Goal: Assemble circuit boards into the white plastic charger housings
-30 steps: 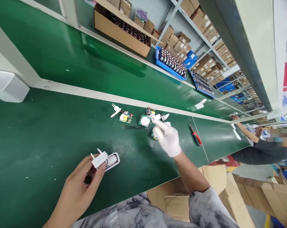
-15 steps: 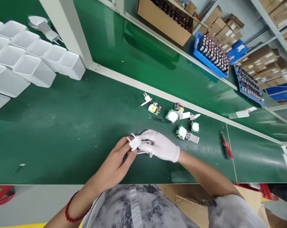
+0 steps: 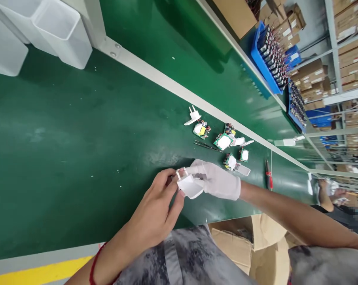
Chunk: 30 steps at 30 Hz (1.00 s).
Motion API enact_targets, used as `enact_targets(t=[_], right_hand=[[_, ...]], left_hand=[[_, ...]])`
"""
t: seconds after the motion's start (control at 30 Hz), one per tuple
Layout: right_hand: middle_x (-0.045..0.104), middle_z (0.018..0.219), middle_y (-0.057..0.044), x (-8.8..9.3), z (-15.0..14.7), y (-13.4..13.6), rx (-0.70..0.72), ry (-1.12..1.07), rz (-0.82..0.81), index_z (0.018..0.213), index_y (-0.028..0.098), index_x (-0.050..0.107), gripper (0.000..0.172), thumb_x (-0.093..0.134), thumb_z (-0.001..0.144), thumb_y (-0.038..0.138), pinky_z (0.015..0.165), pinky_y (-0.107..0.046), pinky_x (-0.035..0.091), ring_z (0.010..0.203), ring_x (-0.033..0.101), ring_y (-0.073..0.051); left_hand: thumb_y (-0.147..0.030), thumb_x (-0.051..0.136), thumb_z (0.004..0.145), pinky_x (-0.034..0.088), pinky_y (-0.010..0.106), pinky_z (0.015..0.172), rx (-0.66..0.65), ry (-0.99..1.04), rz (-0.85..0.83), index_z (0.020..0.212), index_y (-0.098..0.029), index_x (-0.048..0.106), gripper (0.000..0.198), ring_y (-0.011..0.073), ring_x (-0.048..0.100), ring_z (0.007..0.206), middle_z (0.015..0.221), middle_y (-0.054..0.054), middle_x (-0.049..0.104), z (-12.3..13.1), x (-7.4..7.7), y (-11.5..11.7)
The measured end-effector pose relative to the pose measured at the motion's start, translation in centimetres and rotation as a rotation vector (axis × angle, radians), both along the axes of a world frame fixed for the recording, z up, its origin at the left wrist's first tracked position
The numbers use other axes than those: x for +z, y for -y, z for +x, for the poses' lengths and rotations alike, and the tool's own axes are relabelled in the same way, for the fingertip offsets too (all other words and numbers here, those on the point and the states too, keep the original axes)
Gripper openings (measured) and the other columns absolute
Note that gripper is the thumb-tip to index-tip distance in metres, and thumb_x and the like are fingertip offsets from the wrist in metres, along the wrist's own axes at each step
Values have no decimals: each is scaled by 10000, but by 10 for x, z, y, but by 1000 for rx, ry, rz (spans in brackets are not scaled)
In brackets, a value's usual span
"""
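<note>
Both hands hold a white plug housing (image 3: 190, 187) with two prongs, low over the green bench. My bare left hand (image 3: 155, 208) pinches its left side between thumb and fingers. My right hand (image 3: 220, 180), in a white glove, is closed on its right side; the gloved fingertips are partly hidden behind the housing. Beyond the hands lie several circuit boards with round white faces, one being a green-edged board (image 3: 224, 141). A white two-pronged plug piece (image 3: 193, 114) lies near the back, and black tweezers (image 3: 208, 146) lie in front of the boards.
A red-handled hand tool (image 3: 268, 176) lies to the right on the bench. White bins (image 3: 60, 19) stand at the upper left. A pale rail (image 3: 167, 85) runs along the back, with a blue tray (image 3: 260, 59) of parts above. Another person's arm (image 3: 325, 196) shows far right.
The view has swung and drawn closer to the bench. Between my hands the plug housing has turned, and its broad white face now shows. Both hands still grip it.
</note>
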State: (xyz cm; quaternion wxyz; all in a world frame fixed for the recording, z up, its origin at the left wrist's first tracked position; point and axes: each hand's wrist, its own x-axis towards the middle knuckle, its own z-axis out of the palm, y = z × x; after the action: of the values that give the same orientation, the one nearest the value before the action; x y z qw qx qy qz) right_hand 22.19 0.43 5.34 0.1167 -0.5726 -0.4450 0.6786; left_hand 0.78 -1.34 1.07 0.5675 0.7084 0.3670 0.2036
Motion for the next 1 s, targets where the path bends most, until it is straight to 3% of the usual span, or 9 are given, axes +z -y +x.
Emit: enact_targets(t=[0.27, 0.4, 0.47, 0.57, 0.67, 0.73, 0.8, 0.9, 1.0], right_hand=[[497, 845, -4, -2, 2, -4, -16, -30, -15, 1137, 142, 710, 607, 743, 736, 597, 641, -254, 536, 708, 558, -104], [571, 1003, -51, 8, 21, 4, -66, -21, -32, 1351, 172, 553, 734, 710, 775, 598, 798, -362, 564, 844, 636, -163], [556, 1142, -89, 12, 28, 14, -32, 63, 147, 1389, 204, 507, 660, 639, 854, 567, 862, -403, 555, 917, 646, -180], [515, 1287, -124, 8, 23, 29, 185, 251, 582, 1417, 239, 466, 680, 695, 831, 497, 937, -424, 525, 1059, 607, -224], [552, 1290, -141, -4, 5, 34, 363, 383, 762, 1391, 230, 483, 630, 690, 840, 457, 940, -447, 511, 1107, 594, -268], [626, 1135, -116, -11, -3, 32, 287, 393, 716, 1244, 213, 582, 426, 617, 892, 451, 852, -420, 533, 966, 637, -244], [649, 941, -73, -14, -5, 28, 40, 214, 565, 1097, 199, 602, 348, 562, 913, 492, 726, -370, 541, 766, 633, -196], [586, 686, -25, -12, 2, 21, -285, -174, 308, 961, 191, 568, 489, 454, 891, 662, 565, -329, 501, 570, 554, -173], [532, 637, -21, -9, 10, 16, -343, -236, 254, 971, 211, 570, 592, 335, 872, 745, 544, -324, 483, 589, 537, -191]], left_hand=[[-270, 339, 988, 486, 404, 1007, 46, 10, 61, 1293, -114, 564, 409, 250, 551, 1170, 1262, 168, 518, 4, -2, -2], [-282, 346, 995, 466, 402, 1027, 76, 4, 92, 1256, -155, 589, 380, 242, 544, 1175, 1235, 135, 560, 5, -3, 0], [-294, 345, 1000, 452, 408, 1043, 82, 1, 98, 1285, -170, 569, 383, 244, 524, 1203, 1250, 127, 559, 5, -4, 2], [-316, 336, 1009, 424, 423, 1080, 80, -10, 69, 1332, -193, 536, 399, 244, 500, 1240, 1282, 120, 538, 6, -4, 2], [-369, 354, 1008, 457, 409, 1055, 49, -17, -13, 1377, -207, 494, 426, 231, 540, 1185, 1331, 122, 494, 3, 1, 0], [-407, 397, 996, 513, 384, 978, 74, -6, -61, 1422, -222, 439, 467, 204, 594, 1058, 1355, 123, 469, -3, 7, 0], [-412, 440, 984, 544, 360, 900, 172, 30, -67, 1431, -251, 422, 476, 180, 609, 962, 1339, 114, 474, -11, 12, 3], [-366, 474, 979, 550, 325, 825, 368, 110, -29, 1319, -284, 535, 355, 163, 601, 907, 1208, 78, 538, -23, 16, 8], [-374, 496, 969, 550, 294, 739, 473, 116, -44, 1183, -287, 634, 270, 153, 603, 849, 1117, 59, 586, -27, 14, 11]])
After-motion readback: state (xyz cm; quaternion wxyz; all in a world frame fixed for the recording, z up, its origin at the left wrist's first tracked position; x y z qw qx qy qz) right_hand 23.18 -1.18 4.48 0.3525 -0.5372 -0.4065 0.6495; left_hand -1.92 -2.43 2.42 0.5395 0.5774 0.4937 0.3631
